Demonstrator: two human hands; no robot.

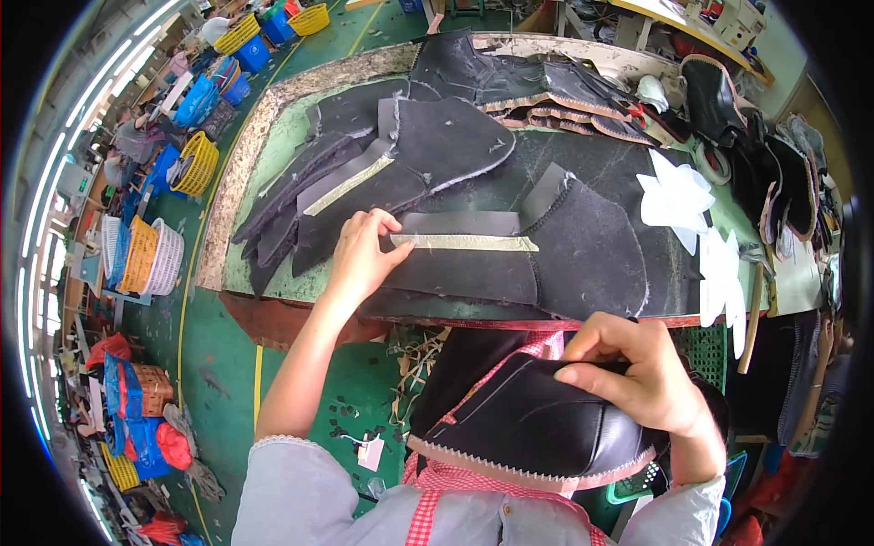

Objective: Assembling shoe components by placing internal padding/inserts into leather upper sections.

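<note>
A dark boot lining piece (592, 246) lies flat near the table's front edge, fuzzy side up. A pale tape strip (464, 243) runs along it beside a smooth grey band. At the strip's left end, my left hand (364, 253) pinches the piece between thumb and forefinger. My right hand (637, 369) grips the top edge of a black leather boot upper (537, 423), thumb in front. This upper hangs over my lap, its zigzag-cut pinkish edge toward me. The right fingers behind it are partly hidden.
More dark lining pieces (446, 141) overlap at the table's left. Leather uppers (546, 82) are stacked at the back. White paper-like shapes (674, 196) lie at the right, near a wooden stick (752, 318). Baskets (196, 164) line the aisle at left.
</note>
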